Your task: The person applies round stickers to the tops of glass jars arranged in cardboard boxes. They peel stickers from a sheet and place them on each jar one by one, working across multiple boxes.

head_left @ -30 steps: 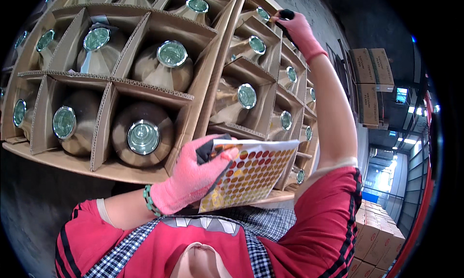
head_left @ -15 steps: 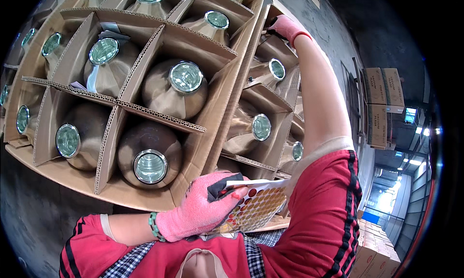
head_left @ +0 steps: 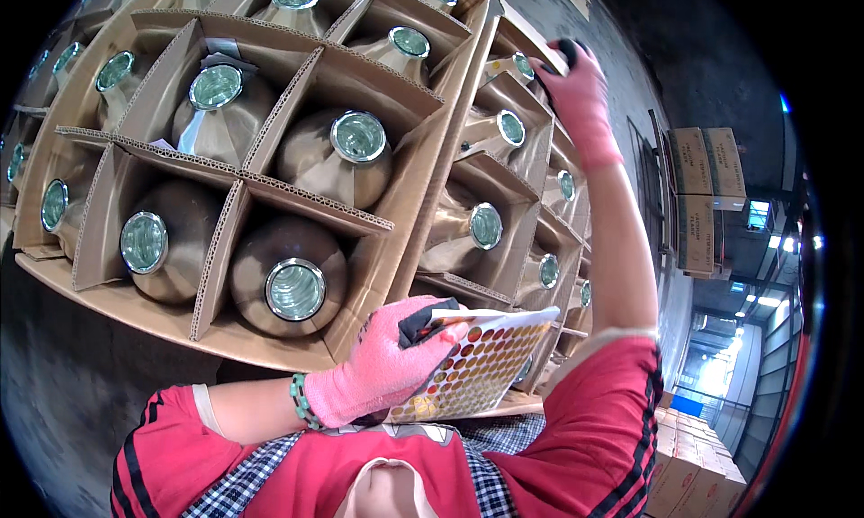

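My left hand [head_left: 382, 365], in a pink glove with a dark patch at the fingers, is closed on a sheet of round gold and red stickers [head_left: 481, 360]. The sheet is tilted in front of my body, beside the near end of the right carton [head_left: 400, 266]. My right hand [head_left: 580, 90], in a pink glove with dark fingertips, reaches to that carton's far right edge. Its fingers are apart, and I see nothing held. Beside them stands a glass-necked flask liner [head_left: 522, 65] with a small yellow spot on its body. More flask liners [head_left: 486, 225] fill the cardboard compartments.
A larger divided carton [head_left: 171, 333] on the left holds several brownish flask liners [head_left: 288, 284] with clear glass mouths. Stacked closed cartons [head_left: 706, 198] stand farther right, and more cartons [head_left: 693, 464] at the lower right. Grey floor [head_left: 54, 356] shows at left.
My right hand has drawn back from inside the far compartment to the carton's right edge. The sticker sheet has turned more toward view. The cartons have shifted slightly in the picture.
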A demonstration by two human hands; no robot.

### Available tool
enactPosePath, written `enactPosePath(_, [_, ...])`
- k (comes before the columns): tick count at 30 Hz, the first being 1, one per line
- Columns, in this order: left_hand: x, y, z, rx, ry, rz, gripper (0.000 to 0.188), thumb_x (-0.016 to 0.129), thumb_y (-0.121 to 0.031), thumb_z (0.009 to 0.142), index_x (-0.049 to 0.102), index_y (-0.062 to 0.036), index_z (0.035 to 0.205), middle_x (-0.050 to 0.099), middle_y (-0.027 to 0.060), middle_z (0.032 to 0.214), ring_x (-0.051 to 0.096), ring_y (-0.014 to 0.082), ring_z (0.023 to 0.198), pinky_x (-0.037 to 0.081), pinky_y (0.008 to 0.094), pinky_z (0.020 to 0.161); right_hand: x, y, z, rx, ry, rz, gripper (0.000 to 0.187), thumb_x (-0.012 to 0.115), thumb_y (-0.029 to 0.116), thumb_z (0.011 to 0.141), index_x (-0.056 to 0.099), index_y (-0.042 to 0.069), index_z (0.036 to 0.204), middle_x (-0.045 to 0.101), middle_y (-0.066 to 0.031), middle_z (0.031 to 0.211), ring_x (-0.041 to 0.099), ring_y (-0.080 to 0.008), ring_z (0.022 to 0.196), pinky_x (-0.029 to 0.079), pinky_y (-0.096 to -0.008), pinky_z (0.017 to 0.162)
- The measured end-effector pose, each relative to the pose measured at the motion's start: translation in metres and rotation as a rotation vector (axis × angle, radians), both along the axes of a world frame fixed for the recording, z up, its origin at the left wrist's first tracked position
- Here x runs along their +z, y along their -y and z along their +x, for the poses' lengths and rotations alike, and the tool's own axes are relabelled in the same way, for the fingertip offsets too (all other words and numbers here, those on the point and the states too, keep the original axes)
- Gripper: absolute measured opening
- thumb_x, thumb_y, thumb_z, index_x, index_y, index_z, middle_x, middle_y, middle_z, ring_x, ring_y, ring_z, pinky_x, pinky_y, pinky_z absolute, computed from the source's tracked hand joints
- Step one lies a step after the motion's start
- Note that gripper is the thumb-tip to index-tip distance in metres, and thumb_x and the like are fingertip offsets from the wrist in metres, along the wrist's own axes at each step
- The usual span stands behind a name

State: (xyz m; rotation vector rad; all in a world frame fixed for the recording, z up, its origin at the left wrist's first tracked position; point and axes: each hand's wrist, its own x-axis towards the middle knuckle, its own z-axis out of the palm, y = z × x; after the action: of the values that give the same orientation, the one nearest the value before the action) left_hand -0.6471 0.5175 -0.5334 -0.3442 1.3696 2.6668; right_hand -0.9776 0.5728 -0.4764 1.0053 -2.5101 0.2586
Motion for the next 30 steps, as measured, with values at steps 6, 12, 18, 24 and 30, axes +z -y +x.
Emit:
enactPosePath(6, [-0.003,-0.001,0.006,0.161,0.023,0.192,0.019,0.056,-0.011,0.082,0.057,0.0023,0.094,0.06,0.0029,0.083,0.053,0.0053,0.077,0.044,0.0197,0.067,0.042,-0.043,0.18,0.373,0.665,-0.145,0.021,0.066,0.012,0.067,0.057,0.002,0.084,0.058,-0.0104,0.082,0.056,-0.0262,0.08,0.044,-0.0303,0.073])
enactPosePath(12, [-0.003,0.0,0.001,0.201,-0.049,0.242,0.018,0.056,-0.009,0.082,0.057,-0.0002,0.098,0.059,-0.0006,0.08,0.05,0.0014,0.064,0.04,0.0152,0.056,0.047,-0.064,0.226,0.28,0.787,0.135,0.017,0.066,0.007,0.062,0.057,0.002,0.076,0.055,-0.0131,0.071,0.052,-0.0313,0.07,0.042,-0.0339,0.065])
enactPosePath(18, [0.006,0.001,0.009,0.259,-0.185,0.253,0.021,0.055,-0.008,0.082,0.056,-0.0003,0.102,0.057,-0.0021,0.083,0.047,0.0001,0.067,0.036,0.0129,0.056,0.059,-0.061,0.239,0.222,0.794,0.116,0.018,0.065,0.007,0.064,0.058,0.002,0.079,0.054,-0.0133,0.074,0.053,-0.0314,0.072,0.043,-0.0343,0.066])
enactPosePath(24, [0.006,0.001,0.016,0.242,-0.198,0.305,0.02,0.055,-0.01,0.083,0.056,0.0,0.101,0.057,0.0,0.087,0.05,0.0038,0.08,0.041,0.0166,0.069,0.054,-0.052,0.247,0.48,0.414,0.138,0.027,0.066,0.009,0.06,0.059,0.007,0.086,0.054,-0.0108,0.084,0.052,-0.0306,0.083,0.042,-0.0367,0.074])
enactPosePath(30, [0.006,0.001,0.013,0.282,-0.241,0.292,0.027,0.048,-0.012,0.086,0.049,-0.0003,0.111,0.055,0.0035,0.094,0.053,0.008,0.084,0.044,0.0218,0.074,0.044,-0.053,0.255,0.549,0.108,0.261,0.032,0.062,0.011,0.06,0.059,0.01,0.092,0.052,-0.0056,0.092,0.051,-0.0265,0.09,0.039,-0.0397,0.078])
